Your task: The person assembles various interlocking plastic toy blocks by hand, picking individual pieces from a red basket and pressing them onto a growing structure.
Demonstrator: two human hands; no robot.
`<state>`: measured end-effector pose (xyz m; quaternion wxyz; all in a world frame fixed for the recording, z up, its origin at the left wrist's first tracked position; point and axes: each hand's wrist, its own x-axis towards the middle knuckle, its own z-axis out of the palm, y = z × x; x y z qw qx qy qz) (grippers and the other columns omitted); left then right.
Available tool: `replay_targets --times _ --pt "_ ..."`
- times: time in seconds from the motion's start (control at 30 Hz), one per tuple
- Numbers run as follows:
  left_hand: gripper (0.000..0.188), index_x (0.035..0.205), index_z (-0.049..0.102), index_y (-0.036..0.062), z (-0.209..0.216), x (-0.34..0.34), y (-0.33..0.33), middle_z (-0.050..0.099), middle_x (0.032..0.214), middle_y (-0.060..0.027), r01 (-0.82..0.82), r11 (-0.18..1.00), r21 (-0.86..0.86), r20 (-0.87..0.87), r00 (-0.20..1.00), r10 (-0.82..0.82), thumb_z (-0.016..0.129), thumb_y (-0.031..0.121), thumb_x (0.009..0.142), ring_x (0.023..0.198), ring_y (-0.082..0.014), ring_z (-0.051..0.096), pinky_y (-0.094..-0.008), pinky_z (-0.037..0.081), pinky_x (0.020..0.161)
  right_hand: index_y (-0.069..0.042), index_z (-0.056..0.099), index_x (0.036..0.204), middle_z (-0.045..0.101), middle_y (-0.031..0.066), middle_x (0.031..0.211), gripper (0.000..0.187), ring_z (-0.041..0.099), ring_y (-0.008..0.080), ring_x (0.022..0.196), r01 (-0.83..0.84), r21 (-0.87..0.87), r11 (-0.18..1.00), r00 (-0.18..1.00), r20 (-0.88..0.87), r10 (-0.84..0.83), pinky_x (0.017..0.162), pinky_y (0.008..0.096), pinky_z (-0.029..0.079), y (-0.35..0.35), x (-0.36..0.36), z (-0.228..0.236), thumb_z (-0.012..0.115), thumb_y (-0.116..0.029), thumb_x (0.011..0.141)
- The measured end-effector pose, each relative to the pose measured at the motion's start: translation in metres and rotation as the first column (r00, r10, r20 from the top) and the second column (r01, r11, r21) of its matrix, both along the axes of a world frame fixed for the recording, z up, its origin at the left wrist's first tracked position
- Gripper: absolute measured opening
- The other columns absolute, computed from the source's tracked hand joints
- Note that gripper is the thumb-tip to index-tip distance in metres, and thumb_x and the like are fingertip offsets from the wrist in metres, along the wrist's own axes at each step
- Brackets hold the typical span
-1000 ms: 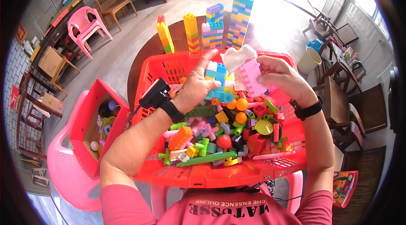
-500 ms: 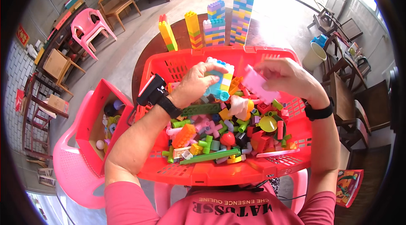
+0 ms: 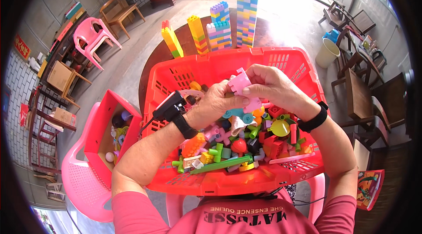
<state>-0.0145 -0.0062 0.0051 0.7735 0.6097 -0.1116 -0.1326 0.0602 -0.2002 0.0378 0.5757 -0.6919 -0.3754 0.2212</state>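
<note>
Over the red plastic basket (image 3: 211, 185), both my hands are close together. In my right hand (image 3: 279, 87) I grip a pink building-block panel (image 3: 240, 83) with a notched edge, between thumb and fingers. The panel stands against the block build that my left hand (image 3: 214, 103) is closed around. Mostly hidden by fingers and panel, that build shows its light-blue wheeled base (image 3: 248, 118) underneath. Loose blocks fill the basket below: an orange block (image 3: 193, 145), a long green strip (image 3: 222, 165), a red rounded piece (image 3: 238, 145) and a yellow-green disc (image 3: 280, 127).
Block towers stand on the round table beyond the basket, the tallest (image 3: 247, 18) multicoloured, another yellow (image 3: 197, 34). At left, a red box (image 3: 99, 139) of toys sits on a pink plastic chair (image 3: 81, 185). Wooden chairs (image 3: 358, 95) and a cream bin (image 3: 327, 54) are at right.
My right hand has brought the pink panel leftward against the block build. My left hand has come lower and slightly right, and the build is now largely covered.
</note>
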Motion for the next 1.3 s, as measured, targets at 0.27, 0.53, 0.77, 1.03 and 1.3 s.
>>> replay_targets --times 0.27,0.53,0.77,1.03,1.3 --pt "0.05 0.128 0.049 0.0065 0.002 0.002 0.006 0.06 0.112 0.001 -0.017 0.99 0.137 0.067 0.998 0.008 0.073 0.004 0.084 0.107 -0.0079 0.059 -0.028 0.052 0.093 0.001 0.06 0.097 0.063 0.0042 0.079 0.025 0.058 0.0088 0.073 -0.056 -0.01 0.998 0.996 0.071 0.057 0.063 0.0278 0.048 -0.003 0.005 0.0 0.072 -0.016 0.084" --pt "0.054 0.127 0.052 0.0048 0.003 0.003 0.009 0.056 0.113 -0.0011 0.013 0.973 0.23 0.155 0.987 -0.049 0.079 0.013 0.081 0.106 -0.0114 0.057 -0.0292 0.049 0.094 0.003 0.057 0.094 0.063 0.0067 0.08 0.028 0.06 0.0127 0.073 -0.079 -0.075 0.994 0.996 0.028 0.081 0.063 0.0287 0.049 -0.005 0.002 0.007 0.074 -0.016 0.081" --pt "0.046 0.107 0.069 0.0042 0.007 0.004 0.011 0.056 0.11 -0.0077 -0.063 0.874 0.481 0.33 0.937 -0.114 0.086 0.026 0.071 0.109 -0.0221 0.053 -0.0354 0.044 0.097 0.004 0.058 0.094 0.064 0.018 0.079 0.036 0.066 0.0321 0.071 -0.027 -0.192 0.981 0.892 0.439 0.11 0.065 0.0379 0.052 -0.004 -0.008 0.011 0.077 -0.017 0.071" --pt "0.045 0.109 0.068 0.0027 0.012 0.005 0.015 0.048 0.112 -0.0089 -0.045 0.879 0.474 0.366 0.918 -0.15 0.083 0.024 0.072 0.111 -0.0244 0.049 -0.0358 0.041 0.098 0.004 0.059 0.095 0.065 0.0157 0.078 0.033 0.065 0.0279 0.071 -0.146 -0.15 0.978 0.914 0.358 0.191 0.064 0.0361 0.05 -0.007 -0.001 0.016 0.077 -0.014 0.073" --pt "0.04 0.105 0.066 0.0035 0.014 0.004 0.012 0.05 0.111 -0.0083 -0.047 0.898 0.437 0.375 0.917 -0.134 0.081 0.022 0.073 0.107 -0.0223 0.052 -0.0349 0.043 0.093 0.003 0.058 0.095 0.065 0.0116 0.08 0.03 0.063 0.0203 0.071 -0.185 -0.116 0.976 0.92 0.33 0.213 0.064 0.0341 0.049 -0.009 -0.001 0.019 0.077 -0.011 0.076"
